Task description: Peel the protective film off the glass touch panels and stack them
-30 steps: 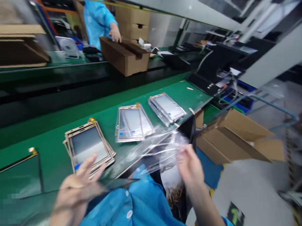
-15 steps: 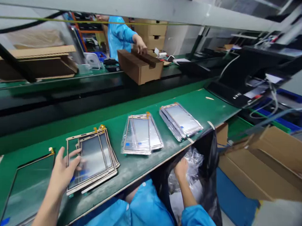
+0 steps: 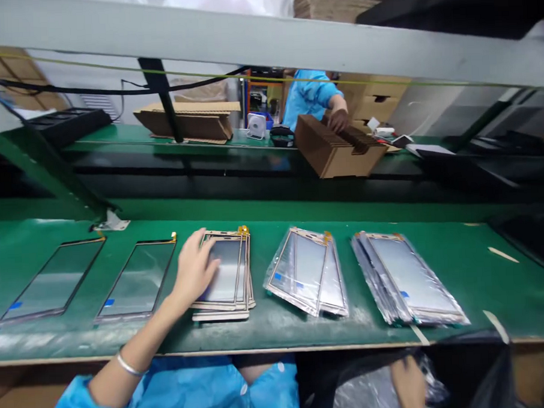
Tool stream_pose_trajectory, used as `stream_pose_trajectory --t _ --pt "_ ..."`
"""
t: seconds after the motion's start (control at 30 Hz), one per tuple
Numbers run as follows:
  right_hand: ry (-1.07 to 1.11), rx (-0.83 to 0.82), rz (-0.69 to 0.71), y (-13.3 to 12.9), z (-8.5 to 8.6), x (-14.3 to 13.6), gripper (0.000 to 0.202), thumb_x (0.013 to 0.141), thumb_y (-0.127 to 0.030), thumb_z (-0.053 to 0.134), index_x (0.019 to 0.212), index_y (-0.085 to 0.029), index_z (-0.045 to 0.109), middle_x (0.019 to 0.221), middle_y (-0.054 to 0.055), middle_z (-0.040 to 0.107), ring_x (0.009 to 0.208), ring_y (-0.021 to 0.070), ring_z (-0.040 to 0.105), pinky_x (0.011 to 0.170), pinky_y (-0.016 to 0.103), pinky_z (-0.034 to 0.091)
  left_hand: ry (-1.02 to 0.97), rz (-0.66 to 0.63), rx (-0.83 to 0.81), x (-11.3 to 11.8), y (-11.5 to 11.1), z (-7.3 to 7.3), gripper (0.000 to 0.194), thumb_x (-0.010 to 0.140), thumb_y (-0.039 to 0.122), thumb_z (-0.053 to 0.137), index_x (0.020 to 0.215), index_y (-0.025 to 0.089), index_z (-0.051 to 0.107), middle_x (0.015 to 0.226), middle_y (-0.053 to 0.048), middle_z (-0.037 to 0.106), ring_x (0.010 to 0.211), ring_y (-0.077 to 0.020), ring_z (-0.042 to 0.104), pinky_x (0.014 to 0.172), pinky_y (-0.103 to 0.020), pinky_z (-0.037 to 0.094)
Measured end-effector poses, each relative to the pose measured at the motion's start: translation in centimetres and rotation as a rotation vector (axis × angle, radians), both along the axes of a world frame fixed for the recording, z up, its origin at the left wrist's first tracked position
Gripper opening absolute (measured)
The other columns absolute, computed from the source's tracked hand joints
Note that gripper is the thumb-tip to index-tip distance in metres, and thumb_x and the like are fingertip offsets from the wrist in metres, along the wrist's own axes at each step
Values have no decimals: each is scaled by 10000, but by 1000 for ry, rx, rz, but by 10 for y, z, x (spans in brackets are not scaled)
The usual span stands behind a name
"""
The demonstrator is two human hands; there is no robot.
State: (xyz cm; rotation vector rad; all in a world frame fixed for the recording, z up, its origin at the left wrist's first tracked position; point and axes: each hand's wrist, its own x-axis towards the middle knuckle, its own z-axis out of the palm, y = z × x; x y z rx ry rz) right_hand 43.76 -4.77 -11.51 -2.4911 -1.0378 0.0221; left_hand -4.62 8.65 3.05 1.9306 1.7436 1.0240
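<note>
Taking the stack of pale-framed touch panels as the clock's centre, the left hand lies over its nine o'clock edge, open, fingers spread and half bent, thumb apart across the top screen. The right hand is at four o'clock, below the bench, in the mouth of a black bag beside crumpled clear plastic film; it is blurred and partly hidden, so I cannot tell whether its fingers grip anything

The stack's layers sit unevenly, the lowest jutting toward six o'clock. A sideways push from the left hand could fan them apart, and one panel sliding on another could scratch a screen or crease the orange flex tails at one o'clock. Bare fingertips may smudge the glass

At nine o'clock lie two dark-framed panels, the nearer one just beside the left forearm; the metal bracelet could scrape it if that arm dropped or swung. At three o'clock, two film-wrapped panels overlap askew, and beyond them a wrapped pile leans in steps near the bench's front edge: slick film and a careless nudge could send it slipping
</note>
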Motion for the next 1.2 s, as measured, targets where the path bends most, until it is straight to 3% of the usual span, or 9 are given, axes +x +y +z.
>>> stream_pose_trajectory --t 0.07,0.13,0.23,0.37,0.53,0.73,0.9,1.03,1.2 --pt "-10 210 -70 -15 22 -13 285 916 -280 423 733 -211 630 703 109 638 664 295 628 521 401 492 -229 -213 -218 30 2 13 466 758 257 639 1219 209 584 1498 -107 388 1432 -292 229 1180 -477 96" --pt "-8 581 -40 -20 47 -44 210 885 -304 490 772 -229 649 745 119 656 716 323 634 599 440 501 -306 -272 -364 65 12 18 527 737 282 695 1245 212 571 1358 -110 546 1312 -308 440 1149 -446 233" --pt "-4 771 465 -6 83 -109 149 906 -284 527 888 -193 643 873 121 667 828 293 638 780 462 495 -373 -299 -575 111 32 12 449 748 299 722 1152 137 611 993 -61 689 1031 -295 640 997 -432 438" --pt "-189 545 1006 32 115 -177 358 938 -382 514 1192 -134 556 1225 192 591 1131 339 547 891 498 449 -519 -344 -821 141 40 6 334 979 322 424 961 58 629 888 -7 641 790 -165 658 740 -324 541" --pt "-324 486 1177 52 143 -211 334 962 -315 494 1232 -124 541 1198 164 630 1081 292 589 875 425 449 -853 -337 -950 134 11 21 179 903 200 539 991 111 667 850 -35 677 683 -123 637 588 -229 522" --pt "-326 594 1268 50 162 -236 236 926 -159 551 1155 -137 605 1115 153 677 1025 260 638 862 379 489 -1304 -274 -952 109 -27 39 487 899 238 472 1381 169 467 1221 -146 637 824 -157 667 628 -216 499" --pt "-336 589 1377 48 175 -250 334 917 -151 565 1250 -137 559 1189 169 656 1115 288 616 862 407 513 -1679 -301 -987 84 -41 54 517 955 245 396 1466 221 322 1351 -150 552 745 -124 661 679 -236 490" --pt "-342 588 1430 47 184 -263 425 907 -45 509 1325 -124 506 1221 185 638 1158 279 599 889 411 532 -1727 -235 -952 69 -47 67 554 970 448 368 1468 211 314 1419 -165 477 1043 -213 641 871 -312 470" --pt "-428 548 1486 42 189 -275 429 892 -30 528 1320 -60 506 1208 220 636 1134 289 615 891 403 548 -1784 -166 -911 59 -52 76 686 954 574 236 1503 163 215 1515 -189 330 1364 -262 396 1094 -388 312"
